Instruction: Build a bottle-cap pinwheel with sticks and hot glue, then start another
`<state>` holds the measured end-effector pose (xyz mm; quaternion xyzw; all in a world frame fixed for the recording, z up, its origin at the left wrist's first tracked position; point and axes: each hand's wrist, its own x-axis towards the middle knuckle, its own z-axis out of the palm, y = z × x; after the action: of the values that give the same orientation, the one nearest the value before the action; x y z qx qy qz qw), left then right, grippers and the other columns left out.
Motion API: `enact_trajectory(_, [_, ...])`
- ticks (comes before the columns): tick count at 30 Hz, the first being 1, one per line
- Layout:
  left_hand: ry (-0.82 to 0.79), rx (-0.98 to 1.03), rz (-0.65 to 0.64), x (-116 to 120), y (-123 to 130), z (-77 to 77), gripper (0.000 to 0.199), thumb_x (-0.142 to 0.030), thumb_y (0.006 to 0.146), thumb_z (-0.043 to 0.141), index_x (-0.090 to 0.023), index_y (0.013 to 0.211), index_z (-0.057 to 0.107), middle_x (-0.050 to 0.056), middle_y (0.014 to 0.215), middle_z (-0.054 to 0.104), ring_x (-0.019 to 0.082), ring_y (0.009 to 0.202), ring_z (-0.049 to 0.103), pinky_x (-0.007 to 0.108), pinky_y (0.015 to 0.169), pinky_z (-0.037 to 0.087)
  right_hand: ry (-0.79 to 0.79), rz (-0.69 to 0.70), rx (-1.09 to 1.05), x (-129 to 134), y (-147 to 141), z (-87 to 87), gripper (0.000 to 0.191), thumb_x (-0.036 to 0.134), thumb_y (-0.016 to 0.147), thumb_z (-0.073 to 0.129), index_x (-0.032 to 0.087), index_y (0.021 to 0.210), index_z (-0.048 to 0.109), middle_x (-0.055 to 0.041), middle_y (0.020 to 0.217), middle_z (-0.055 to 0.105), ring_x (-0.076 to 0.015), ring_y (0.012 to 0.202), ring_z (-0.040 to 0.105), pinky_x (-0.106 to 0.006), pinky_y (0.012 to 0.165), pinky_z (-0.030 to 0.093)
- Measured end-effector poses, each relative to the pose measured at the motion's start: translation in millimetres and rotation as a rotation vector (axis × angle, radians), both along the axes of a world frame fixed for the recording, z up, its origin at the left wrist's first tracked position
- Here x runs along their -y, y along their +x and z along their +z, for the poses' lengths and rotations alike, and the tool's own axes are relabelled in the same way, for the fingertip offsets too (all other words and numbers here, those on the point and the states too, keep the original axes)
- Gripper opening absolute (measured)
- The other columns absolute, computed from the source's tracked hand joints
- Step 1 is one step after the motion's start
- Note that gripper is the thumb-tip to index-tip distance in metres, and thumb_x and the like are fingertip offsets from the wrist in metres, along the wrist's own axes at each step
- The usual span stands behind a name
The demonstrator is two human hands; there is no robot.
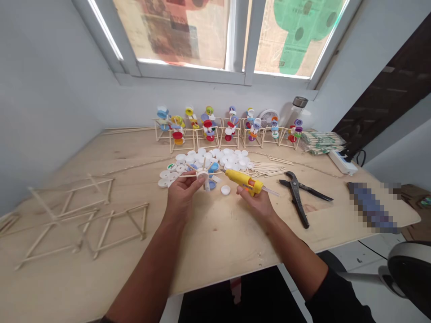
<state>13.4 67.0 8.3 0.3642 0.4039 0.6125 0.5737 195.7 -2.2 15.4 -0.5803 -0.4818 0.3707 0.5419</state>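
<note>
Between the fingers of my left hand (pixel 182 197) is a small wheel (pixel 202 178) with a white round hub and several wooden sticks spreading from it like spokes. My right hand (pixel 257 202) is wrapped around a yellow glue gun (pixel 245 180), with a clear glue stick poking out of its back end. The gun's nozzle points left, close to one spoke; whether they touch I cannot tell. Just below the nozzle a white bottle cap (pixel 225 190) lies on the wooden table (pixel 215 242). Behind the wheel spreads a pile of mostly white caps (pixel 232 157), a few of them blue.
Black-handled pliers (pixel 296 193) and loose sticks (pixel 269 168) lie to the right. Stick frames (pixel 70 220) stand at the left. Along the back is a row of colourful cap wheels (pixel 208 130) on stands. A power strip (pixel 342 162) sits at the right, near bundled sticks (pixel 321 141).
</note>
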Motion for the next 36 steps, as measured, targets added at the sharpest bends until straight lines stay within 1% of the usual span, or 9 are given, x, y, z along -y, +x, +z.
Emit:
enact_trajectory(4, [0.008, 0.005, -0.008, 0.8, 0.9, 0.5, 0.036, -0.026, 0.049, 0.084, -0.018, 0.078, 0.064, -0.001, 0.074, 0.067, 0.014, 0.072, 0.063, 0.028, 0.070, 0.048, 0.004, 0.043, -0.036, 1.6, -1.5, 0.0, 0.029, 0.042, 0.072, 0.064, 0.021, 0.092, 0.067, -0.0036, 0.084, 0.070, -0.0211, 0.081, 0.065, -0.033, 0.074, 0.051])
enact_trajectory(11, [0.020, -0.043, -0.014, 0.5, 0.7, -1.0, 0.037, -0.026, 0.049, 0.084, -0.017, 0.079, 0.064, 0.001, 0.076, 0.068, 0.016, 0.074, 0.064, 0.029, 0.070, 0.050, -0.010, 0.049, -0.030, 2.1, 0.9, -6.2, 0.026, 0.042, 0.074, 0.064, 0.022, 0.090, 0.066, -0.0023, 0.082, 0.070, -0.0194, 0.078, 0.065, -0.032, 0.072, 0.051])
enact_trajectory(15, [0.029, -0.073, -0.026, 0.5, 0.6, -1.2, 0.038, -0.029, 0.049, 0.083, -0.018, 0.079, 0.064, 0.002, 0.077, 0.068, 0.018, 0.074, 0.064, 0.030, 0.068, 0.051, 0.012, 0.065, -0.007, 2.4, 1.5, -5.2, 0.025, 0.042, 0.075, 0.063, 0.021, 0.090, 0.066, -0.0024, 0.083, 0.070, -0.0192, 0.080, 0.065, -0.032, 0.073, 0.051])
enact_trajectory(19, [0.016, -0.063, -0.032, 1.4, 0.9, 0.4, 0.038, -0.028, 0.049, 0.084, -0.018, 0.079, 0.063, 0.001, 0.074, 0.067, 0.017, 0.072, 0.064, 0.029, 0.066, 0.050, 0.013, 0.079, -0.013, 2.8, 0.4, -2.9, 0.026, 0.042, 0.076, 0.062, 0.022, 0.091, 0.065, -0.0026, 0.085, 0.070, -0.0196, 0.080, 0.065, -0.032, 0.072, 0.052])
enact_trajectory(23, [0.016, -0.083, -0.024, 1.4, 0.8, -0.3, 0.040, -0.029, 0.049, 0.084, -0.018, 0.081, 0.063, 0.002, 0.074, 0.067, 0.018, 0.071, 0.064, 0.030, 0.067, 0.050, 0.002, 0.051, -0.021, 3.3, -1.3, -1.3, 0.028, 0.043, 0.074, 0.063, 0.021, 0.090, 0.065, -0.0030, 0.083, 0.069, -0.0201, 0.078, 0.065, -0.032, 0.070, 0.052])
enact_trajectory(29, [-0.017, -0.041, -0.047, 1.7, 0.9, -1.3, 0.040, -0.027, 0.048, 0.084, -0.018, 0.082, 0.064, 0.001, 0.076, 0.067, 0.015, 0.073, 0.063, 0.028, 0.071, 0.049, -0.014, 0.015, -0.012, 4.2, -1.8, -0.2, 0.026, 0.044, 0.072, 0.065, 0.019, 0.081, 0.064, -0.0026, 0.076, 0.066, -0.0195, 0.072, 0.063, -0.031, 0.065, 0.051])
enact_trajectory(32, [-0.013, -0.036, -0.046, 2.6, 1.6, 0.4, 0.040, -0.027, 0.048, 0.085, -0.017, 0.081, 0.063, 0.001, 0.075, 0.067, 0.015, 0.073, 0.063, 0.028, 0.071, 0.048, -0.003, 0.021, 0.000, 4.2, -1.2, 0.9, 0.026, 0.043, 0.072, 0.065, 0.019, 0.082, 0.064, -0.0026, 0.075, 0.066, -0.0192, 0.071, 0.063, -0.031, 0.066, 0.051])
enact_trajectory(36, [0.006, -0.050, -0.056, 3.5, 2.7, 1.6, 0.042, -0.028, 0.047, 0.085, -0.017, 0.081, 0.063, 0.001, 0.075, 0.067, 0.016, 0.073, 0.063, 0.028, 0.071, 0.049, 0.009, -0.017, 0.011, 3.9, -0.4, 0.0, 0.027, 0.044, 0.072, 0.065, 0.020, 0.083, 0.064, -0.0025, 0.075, 0.066, -0.0193, 0.071, 0.063, -0.032, 0.066, 0.052])
